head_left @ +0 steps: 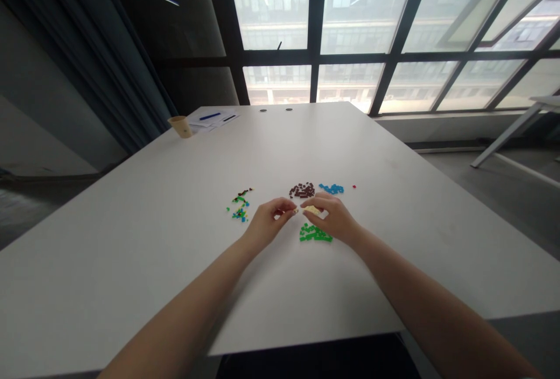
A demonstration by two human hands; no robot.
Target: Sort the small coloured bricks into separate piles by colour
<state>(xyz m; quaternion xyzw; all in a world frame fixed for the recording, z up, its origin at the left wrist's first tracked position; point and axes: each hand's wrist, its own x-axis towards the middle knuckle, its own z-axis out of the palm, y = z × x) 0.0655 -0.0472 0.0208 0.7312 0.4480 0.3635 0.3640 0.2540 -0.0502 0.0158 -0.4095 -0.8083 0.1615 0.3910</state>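
My left hand (270,220) and my right hand (333,218) rest close together on the white table (175,239), fingertips almost meeting. The left fingers pinch a tiny pale piece I cannot make out. The right fingers curl over a small heap of yellow bricks (311,210). Sorted heaps of small bricks surround the hands: green ones (314,234) just below the right hand, dark brown ones (301,190) and blue ones (331,188) behind it. A mixed scatter of green, blue, yellow and dark bricks (240,205) lies left of the left hand.
A single red brick (354,186) lies right of the blue heap. At the far left corner stand a paper cup (181,126) and papers with a blue pen (210,117). Large windows rise behind the table; another table's leg (507,137) shows at right.
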